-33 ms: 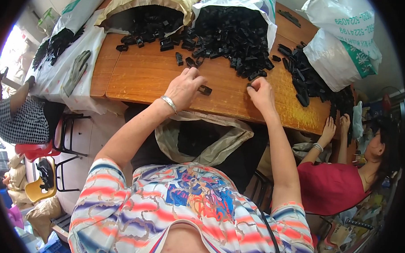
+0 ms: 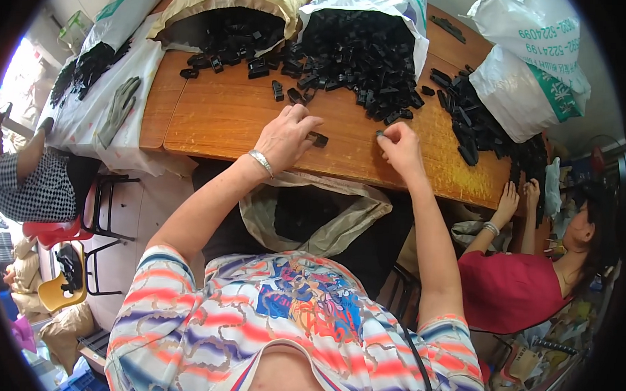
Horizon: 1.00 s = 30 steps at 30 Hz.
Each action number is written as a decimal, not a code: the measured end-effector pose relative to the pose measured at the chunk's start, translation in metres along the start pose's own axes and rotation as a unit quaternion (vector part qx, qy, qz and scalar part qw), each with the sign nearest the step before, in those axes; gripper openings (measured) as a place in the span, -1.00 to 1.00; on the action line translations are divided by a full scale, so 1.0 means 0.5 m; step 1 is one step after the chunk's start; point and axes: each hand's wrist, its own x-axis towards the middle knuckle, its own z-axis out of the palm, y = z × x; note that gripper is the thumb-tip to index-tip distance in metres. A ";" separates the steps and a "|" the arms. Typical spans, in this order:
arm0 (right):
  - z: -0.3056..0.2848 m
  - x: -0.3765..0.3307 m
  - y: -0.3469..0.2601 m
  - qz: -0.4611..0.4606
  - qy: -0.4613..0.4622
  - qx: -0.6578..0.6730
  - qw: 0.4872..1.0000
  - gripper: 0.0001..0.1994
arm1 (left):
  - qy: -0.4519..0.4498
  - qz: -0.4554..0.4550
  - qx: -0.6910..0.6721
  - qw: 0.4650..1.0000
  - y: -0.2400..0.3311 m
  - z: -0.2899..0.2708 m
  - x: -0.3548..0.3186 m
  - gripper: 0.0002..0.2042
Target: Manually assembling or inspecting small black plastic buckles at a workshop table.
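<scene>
My left hand (image 2: 282, 138) rests at the near part of the wooden table, its thumb and fingers closed round a small black plastic part (image 2: 319, 140). To its right, my right hand (image 2: 404, 150) pinches a tiny dark piece (image 2: 379, 134) between thumb and fingertips, just above the wood. A few loose black parts (image 2: 278, 91) lie beyond my left hand. Past both hands a big heap of similar black plastic parts (image 2: 372, 66) spills from a white sack (image 2: 419, 51) and a tan sack (image 2: 169, 23).
An open brown paper sack (image 2: 254, 211) with dark contents sits below the table edge. Longer black parts (image 2: 461, 111) lie at right by a white-green sack (image 2: 506, 99). A person in red (image 2: 510, 285) works there; another in checks (image 2: 34, 186) sits left, near a grey glove (image 2: 119, 113).
My right hand has shifted slightly left with the tiny piece, toward the black part. My left hand has stayed nearly in place.
</scene>
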 end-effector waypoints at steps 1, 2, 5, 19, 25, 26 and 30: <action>0.016 -0.025 -0.030 0.028 -0.023 0.065 0.997 -0.78 | 0.040 -0.015 -0.045 0.998 0.009 -0.004 -0.007 -0.68; 0.030 -0.046 -0.056 0.049 -0.060 0.136 0.988 -0.83 | 0.044 -0.020 -0.057 0.997 0.018 -0.010 -0.011 -0.62; 0.071 -0.089 -0.092 0.100 -0.177 0.306 0.930 -0.86 | 0.020 -0.037 -0.279 0.959 0.047 -0.002 -0.023 -0.67; 0.169 -0.110 -0.117 -0.299 0.033 -0.071 0.951 -0.78 | 0.014 -0.239 -0.382 0.893 0.017 0.010 -0.054 -0.75; 0.176 -0.059 -0.128 -0.252 0.040 -0.152 0.955 -0.79 | 0.033 -0.128 -0.186 0.974 -0.033 0.021 -0.026 -0.65; 0.177 -0.055 -0.126 -0.256 0.032 -0.167 0.951 -0.79 | 0.000 -0.128 -0.133 0.983 -0.040 0.025 -0.018 -0.68; 0.175 -0.058 -0.133 -0.273 0.007 -0.211 0.939 -0.82 | -0.023 -0.118 -0.102 0.987 -0.049 0.034 -0.012 -0.74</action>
